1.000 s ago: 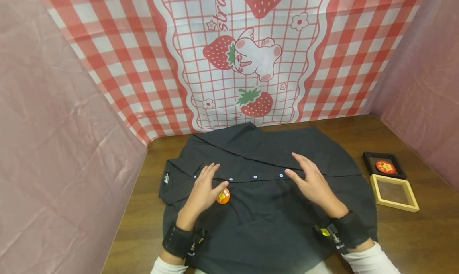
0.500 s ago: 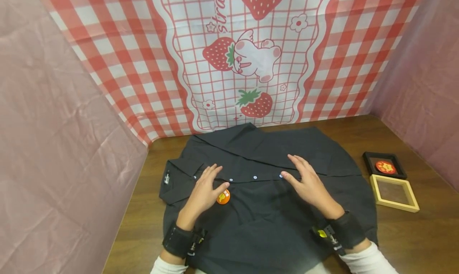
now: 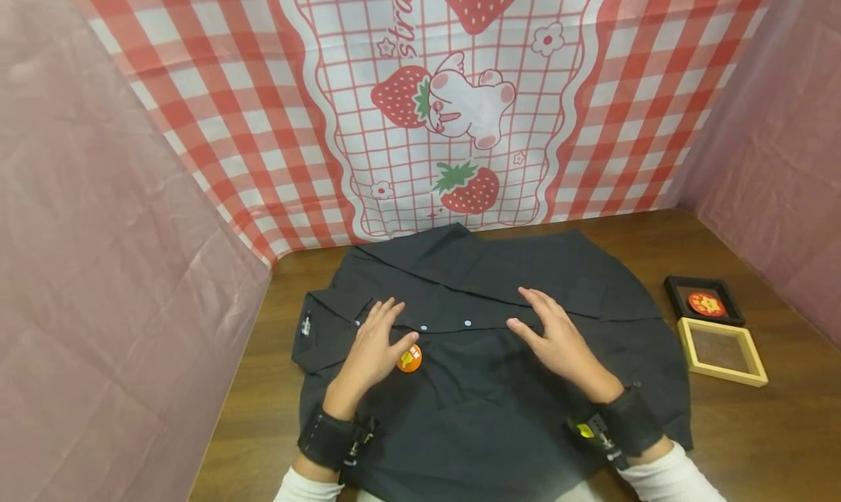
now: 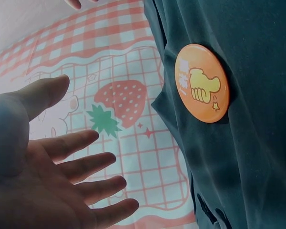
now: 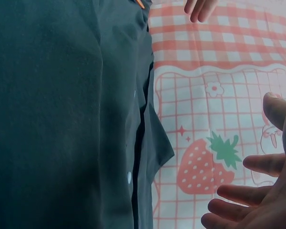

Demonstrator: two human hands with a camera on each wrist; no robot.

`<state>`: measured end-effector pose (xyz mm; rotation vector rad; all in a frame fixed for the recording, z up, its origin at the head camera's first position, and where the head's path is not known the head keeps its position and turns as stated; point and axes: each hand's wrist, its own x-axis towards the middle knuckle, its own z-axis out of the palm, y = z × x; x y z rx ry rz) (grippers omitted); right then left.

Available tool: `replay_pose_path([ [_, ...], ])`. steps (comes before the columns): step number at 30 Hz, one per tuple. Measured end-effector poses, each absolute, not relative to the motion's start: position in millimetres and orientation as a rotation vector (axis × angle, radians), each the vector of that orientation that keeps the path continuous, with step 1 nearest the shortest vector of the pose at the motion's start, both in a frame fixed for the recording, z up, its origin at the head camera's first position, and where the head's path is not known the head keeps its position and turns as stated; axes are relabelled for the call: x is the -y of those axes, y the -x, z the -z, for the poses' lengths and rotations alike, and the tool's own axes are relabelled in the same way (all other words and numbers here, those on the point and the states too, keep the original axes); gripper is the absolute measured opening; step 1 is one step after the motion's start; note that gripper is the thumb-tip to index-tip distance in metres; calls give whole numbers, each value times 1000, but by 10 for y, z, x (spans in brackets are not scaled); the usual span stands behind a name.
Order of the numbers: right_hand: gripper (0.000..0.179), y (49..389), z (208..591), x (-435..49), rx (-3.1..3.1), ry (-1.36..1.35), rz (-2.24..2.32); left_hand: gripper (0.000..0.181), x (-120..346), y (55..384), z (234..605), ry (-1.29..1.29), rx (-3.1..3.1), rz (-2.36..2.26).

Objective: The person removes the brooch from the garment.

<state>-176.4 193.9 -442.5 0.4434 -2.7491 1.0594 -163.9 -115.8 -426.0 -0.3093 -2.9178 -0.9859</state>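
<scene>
1. We see that the right hand has slid inward above the shirt, toward the left hand, and now hides one from the row of buttons; the left hand has barely shifted
2. The shirt lies as it did, and so does the orange badge on its front, near the collar; we judge that this small drift leaves the work as it stood
3. Both hands are fairly wide, thumbs well apart from loosely spread fingers, and we see nothing held in either
4. The left hand is nearest the orange badge, and the left wrist view shows a gap between them; the right hand is over the middle of the shirt, with no contact that we can make out
5. Beyond the shirt's hem end, we see a black frame with a red badge inside, and a pale frame just beside it on the desk
</scene>
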Motion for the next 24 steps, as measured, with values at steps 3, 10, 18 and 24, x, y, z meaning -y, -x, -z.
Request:
replay_pose_path([
  [3, 64, 1758, 4440, -1916, 2742, -448, -1057, 59, 1165, 1637, 4268, 305, 2922, 986],
  [10, 63, 1748, 4445, -1862, 2734, -472, -1040, 59, 1181, 1627, 4262, 302, 2914, 969],
  [18, 63, 1733, 4468, -1795, 2750, -506, -1043, 59, 1205, 1610, 4271, 273, 2923, 855],
  [24, 63, 1722, 4487, -1754, 2758, -520, -1061, 59, 1216, 1619, 4283, 281, 2943, 865],
])
